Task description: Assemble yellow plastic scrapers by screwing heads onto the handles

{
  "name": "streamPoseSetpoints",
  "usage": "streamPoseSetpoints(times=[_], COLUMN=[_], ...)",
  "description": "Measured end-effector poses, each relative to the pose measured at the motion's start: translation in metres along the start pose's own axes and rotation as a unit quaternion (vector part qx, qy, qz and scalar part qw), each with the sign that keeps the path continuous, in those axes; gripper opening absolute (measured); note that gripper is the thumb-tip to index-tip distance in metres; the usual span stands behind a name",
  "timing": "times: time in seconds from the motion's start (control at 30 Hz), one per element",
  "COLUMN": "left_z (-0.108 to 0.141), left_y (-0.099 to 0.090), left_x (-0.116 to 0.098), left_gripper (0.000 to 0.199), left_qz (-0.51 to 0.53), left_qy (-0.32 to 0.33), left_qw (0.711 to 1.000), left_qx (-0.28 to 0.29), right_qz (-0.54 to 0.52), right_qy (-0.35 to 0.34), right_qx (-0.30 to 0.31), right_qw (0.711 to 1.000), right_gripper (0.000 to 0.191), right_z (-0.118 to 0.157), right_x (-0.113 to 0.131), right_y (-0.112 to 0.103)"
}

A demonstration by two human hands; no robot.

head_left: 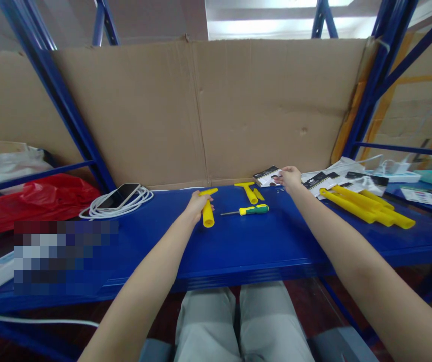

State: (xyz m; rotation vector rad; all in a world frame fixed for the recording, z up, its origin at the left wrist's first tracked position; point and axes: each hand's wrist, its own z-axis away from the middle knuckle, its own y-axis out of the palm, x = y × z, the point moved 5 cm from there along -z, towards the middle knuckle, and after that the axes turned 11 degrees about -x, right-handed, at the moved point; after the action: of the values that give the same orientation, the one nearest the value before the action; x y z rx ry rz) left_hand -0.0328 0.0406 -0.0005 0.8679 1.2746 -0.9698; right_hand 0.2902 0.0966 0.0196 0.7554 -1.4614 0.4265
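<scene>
My left hand (196, 205) is closed around a yellow T-shaped handle (208, 217), whose round open end faces me. My right hand (290, 178) reaches to the back of the blue table, at the edge of a black-and-white printed card (267, 176); its fingers are bent, and whether they grip anything is too small to tell. Between the hands lie a second yellow T-shaped piece (251, 193), a small yellow strip (258, 194) and a green-and-yellow screwdriver (254, 210) pointing left. Tiny metal bits (280, 190) rest beside my right hand.
Several yellow handles (366, 206) and more cards (319, 181) lie on the right of the table (238, 251). A phone (119, 196) with a coiled white cable (140, 198) and a red bag (46, 196) are on the left. Cardboard (257, 110) stands behind.
</scene>
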Motion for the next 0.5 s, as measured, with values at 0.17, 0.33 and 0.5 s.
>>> streamPoseSetpoints(times=[0.17, 0.33, 0.5], left_z=[0.004, 0.01, 0.017], left_y=[0.001, 0.005, 0.009], left_x=[-0.003, -0.004, -0.005], left_gripper=[0.072, 0.074, 0.076], left_qz=[-0.002, 0.005, 0.014], left_qy=[0.004, 0.011, 0.01], left_qw=[1.0, 1.0, 1.0], left_qx=[-0.002, 0.012, 0.023], right_qz=[0.06, 0.122, 0.173], right_qy=[0.026, 0.033, 0.019], right_qx=[-0.026, -0.027, -0.013], right_qw=[0.998, 0.992, 0.985], right_gripper=[0.015, 0.023, 0.027], right_z=[-0.029, -0.04, -0.044], right_x=[-0.007, -0.029, -0.044], right_y=[0.012, 0.018, 0.023])
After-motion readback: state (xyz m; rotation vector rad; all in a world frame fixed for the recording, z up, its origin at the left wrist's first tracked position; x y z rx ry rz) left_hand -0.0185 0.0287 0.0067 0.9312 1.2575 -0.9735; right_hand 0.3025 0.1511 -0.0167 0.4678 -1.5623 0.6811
